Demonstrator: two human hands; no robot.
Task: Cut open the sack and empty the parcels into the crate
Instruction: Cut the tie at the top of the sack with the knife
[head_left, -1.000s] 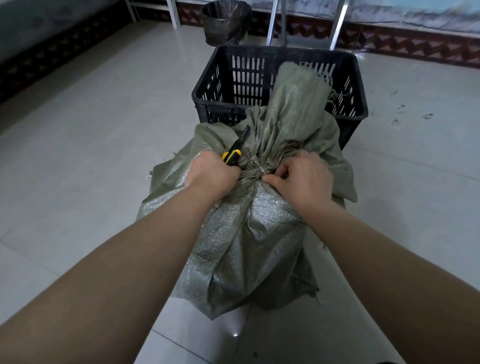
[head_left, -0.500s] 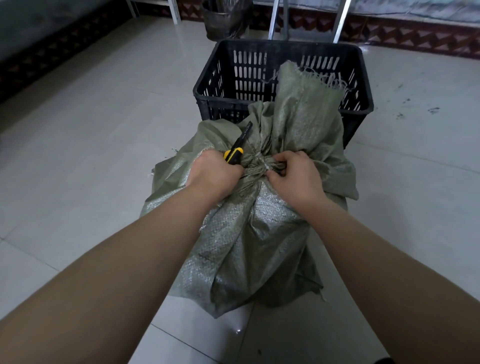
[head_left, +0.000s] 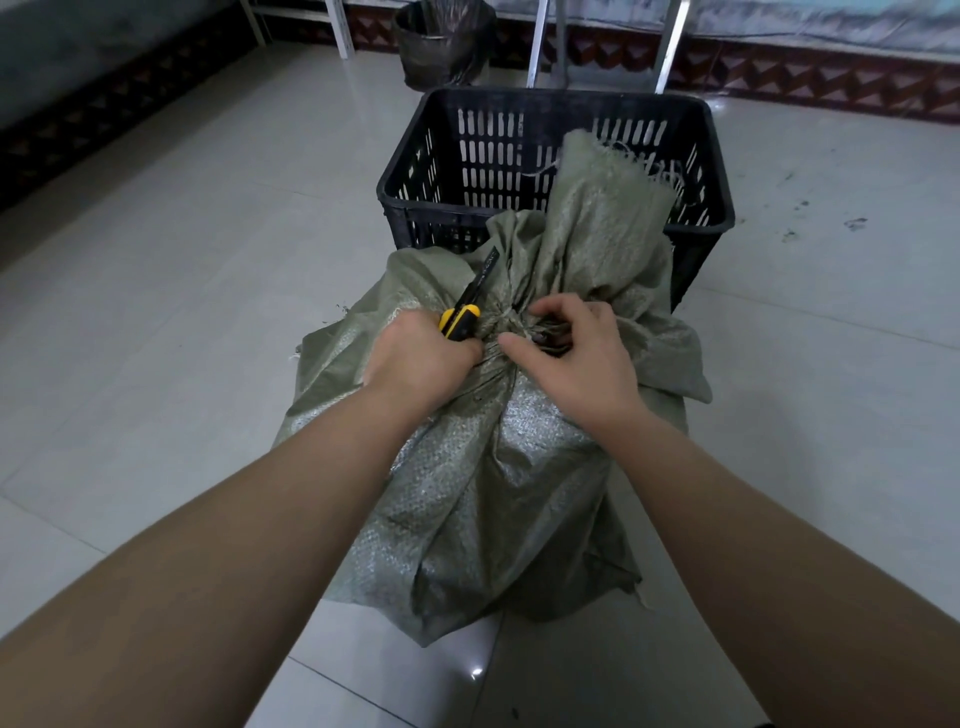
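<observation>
Cutting step: sack (head_left: 493, 467) not open yet, sat on floor (head_left: 208, 312) just before the crate (head_left: 441, 205), neck tied. L hand (head_left: 421, 353) clenched round knife (head_left: 465, 306); R hand (head_left: 576, 353) pinched the tie (head_left: 511, 325). Next, I judged: blade under tie w/o nicking fingers.

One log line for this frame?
left hand: grips utility knife | right hand: pinches sack at tied neck | sack: tied shut | crate: behind sack, no parcels visible
</observation>
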